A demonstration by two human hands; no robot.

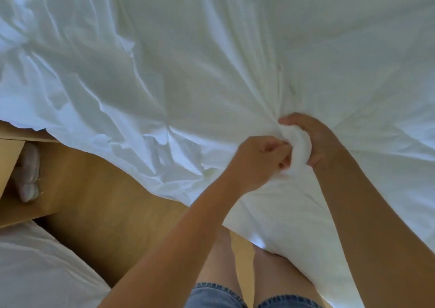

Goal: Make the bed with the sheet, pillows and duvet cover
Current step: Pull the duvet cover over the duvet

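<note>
Both hands in tight, at the near edge of the white cloth [211,49]. Right hand [315,140] is wrapped round a fat bunch of it, thumb on top, fingers curled under. Left hand [261,159] pinches the same bunch from the side, knuckles almost against the right. So the hands are together, both clamped on fabric.

Sheet or duvet cover? Can't tell from here, tho the puffy fold [282,225] hanging by the knees hints at filling inside.

Key relation: nearly all the cloth lies ahead of the hands and out to both sides. Its near edge runs diagonally, upper left to lower right, dropping toward the wood floor [106,202]. Creases fan out from the bunch, straight away from the body, so prob. any tug back toward the hips loads the whole spread.

Neither hand is nearer, since both are already on it. The right has the fuller grip, and the left looks like the guide.

Both forearms reach fwd. The left comes from low centre and the right from the lower right corner, elbows out of shot.
</note>
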